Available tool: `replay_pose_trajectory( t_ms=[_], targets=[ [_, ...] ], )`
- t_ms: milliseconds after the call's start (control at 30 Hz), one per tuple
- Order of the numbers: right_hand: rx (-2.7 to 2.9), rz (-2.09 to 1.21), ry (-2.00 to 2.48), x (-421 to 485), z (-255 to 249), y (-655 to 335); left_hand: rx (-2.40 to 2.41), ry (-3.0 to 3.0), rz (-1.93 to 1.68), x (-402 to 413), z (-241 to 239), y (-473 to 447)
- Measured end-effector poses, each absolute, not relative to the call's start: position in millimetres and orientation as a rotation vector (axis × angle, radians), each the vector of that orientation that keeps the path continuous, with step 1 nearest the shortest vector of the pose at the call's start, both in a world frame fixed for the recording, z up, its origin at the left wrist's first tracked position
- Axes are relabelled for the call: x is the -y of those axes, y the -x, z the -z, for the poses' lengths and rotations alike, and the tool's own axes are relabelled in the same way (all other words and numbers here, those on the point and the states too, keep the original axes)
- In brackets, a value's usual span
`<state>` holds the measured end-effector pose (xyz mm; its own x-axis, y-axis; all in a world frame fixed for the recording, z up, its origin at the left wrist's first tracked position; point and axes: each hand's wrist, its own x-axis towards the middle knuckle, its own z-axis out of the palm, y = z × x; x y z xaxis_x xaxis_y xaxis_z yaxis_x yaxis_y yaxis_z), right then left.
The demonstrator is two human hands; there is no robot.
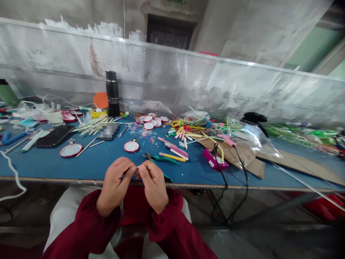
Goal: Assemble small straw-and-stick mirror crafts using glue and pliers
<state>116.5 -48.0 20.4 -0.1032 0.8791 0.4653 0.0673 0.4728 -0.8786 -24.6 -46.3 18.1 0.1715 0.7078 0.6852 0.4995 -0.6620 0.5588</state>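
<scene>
Steadiness and light pressure should serve best as bare left hand [115,185] and bare right hand [155,187] pinch closed on a tiny pale sliver [138,166] (too small to identify).

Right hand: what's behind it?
Behind the right hand, pliers show on the table; part of one handle is covered by the hand, so it cannot be seen.

Craft-type workshop: blue workbench [88,163] w/ pliers [156,158] & misc. small parts [145,133] nr ctr, rough concrete wall [250,32] upper rt of frame.
</scene>
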Motion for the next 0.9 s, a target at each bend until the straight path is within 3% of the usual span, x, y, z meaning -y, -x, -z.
replay_pose_trajectory(
  t_ms=[300,900],
  targets=[
    [1.353,-1.085,0.877,36,-20,-124,-1.048,-2.638,-1.412,34,-24,35],
    [1.317,-1.438,0.881,30,-14,-132,-0.877,-2.428,-1.414,11,-25,47]
  ],
)
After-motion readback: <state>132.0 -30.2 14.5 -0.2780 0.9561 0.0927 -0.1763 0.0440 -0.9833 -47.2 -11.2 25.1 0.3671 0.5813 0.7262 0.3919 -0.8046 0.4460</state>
